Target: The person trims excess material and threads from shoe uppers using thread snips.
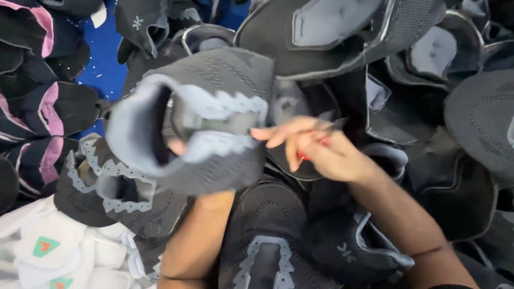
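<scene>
My left hand [176, 146] is pushed up inside a dark grey knit shoe upper [225, 80] with pale grey scalloped trim. It holds the upper raised, and only a fingertip shows through the opening. My right hand [321, 150] is just right of the upper, its fingertips touching the trim's edge. It is closed on a small red-handled tool [303, 156], whose dark tip points up and to the right. Motion blur hides the kind of tool.
Heaps of black and grey shoe uppers [342, 37] lie all around and under my arms. Black-and-pink uppers [48, 115] are stacked at the left. White pieces with green tags [48, 246] lie at the bottom left. A blue surface [104, 64] shows at the top left.
</scene>
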